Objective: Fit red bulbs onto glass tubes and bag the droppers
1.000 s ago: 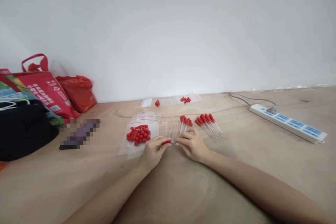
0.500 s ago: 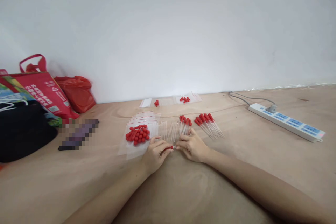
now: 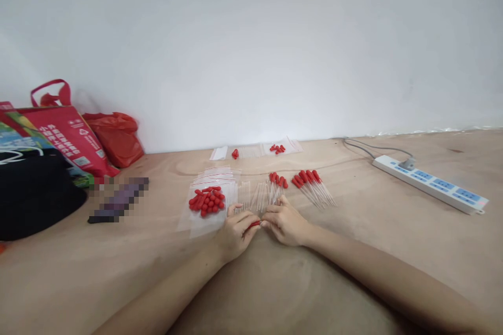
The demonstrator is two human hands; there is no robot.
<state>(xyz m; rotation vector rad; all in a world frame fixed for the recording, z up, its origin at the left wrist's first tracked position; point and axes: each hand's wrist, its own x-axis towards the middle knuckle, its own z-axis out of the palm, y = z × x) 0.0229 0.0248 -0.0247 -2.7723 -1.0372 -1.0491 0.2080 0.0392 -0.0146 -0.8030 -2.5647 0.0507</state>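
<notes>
My left hand (image 3: 237, 230) is closed on a red rubber bulb (image 3: 254, 223). My right hand (image 3: 286, 222) pinches a thin clear tube at the bulb's open end; most of the tube is hidden by the fingers. Left of my hands, several red bulbs (image 3: 207, 201) lie on clear zip bags (image 3: 216, 175). Behind my hands are loose clear tubes (image 3: 259, 194) and a few tubes with red bulbs on them (image 3: 278, 180). Further right lies a fan of bulb-topped droppers (image 3: 310, 183).
At the back are more bags with red bulbs (image 3: 277, 149) and tubes. A white power strip (image 3: 430, 183) with a grey cable lies at the right. On the left are a black hat (image 3: 37, 196), a red bag (image 3: 73, 138), a red plastic bag (image 3: 118, 138) and a blurred dark object (image 3: 120, 200).
My two hands have drawn closer together, and less of the clear tube shows between them. The view has shifted very slightly.
</notes>
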